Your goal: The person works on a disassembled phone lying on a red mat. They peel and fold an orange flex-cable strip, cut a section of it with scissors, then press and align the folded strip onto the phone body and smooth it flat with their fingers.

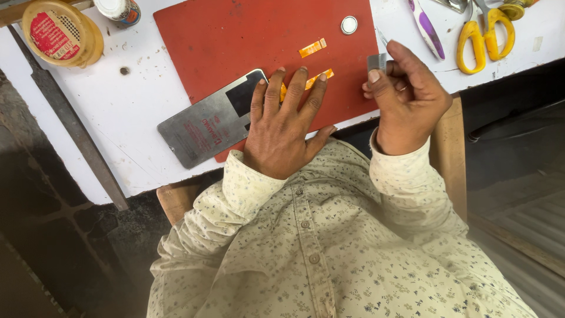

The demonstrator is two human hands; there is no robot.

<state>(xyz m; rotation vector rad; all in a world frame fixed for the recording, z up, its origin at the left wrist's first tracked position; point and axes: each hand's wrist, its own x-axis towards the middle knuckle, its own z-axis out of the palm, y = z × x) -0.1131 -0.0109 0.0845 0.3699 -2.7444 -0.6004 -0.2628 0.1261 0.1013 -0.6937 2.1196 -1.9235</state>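
My left hand [285,126] lies flat, fingers spread, on a red mat [235,35], pressing an orange strip [321,76] under its fingertips. It also overlaps the right end of a grey metal plate [200,126] with a dark square patch. A second orange strip [312,47] lies loose on the mat farther up. My right hand [409,97] is curled at the mat's right edge, pinching a small grey metal piece [376,62] with a thin point sticking up. A small round silver disc [349,25] sits near the mat's top right.
Yellow-handled scissors [482,35] and a purple-handled tool [428,26] lie at the top right of the white tabletop [118,100]. A round yellow-lidded tin [59,32] and a small jar [119,10] stand top left. A dark metal bar [70,123] runs along the left.
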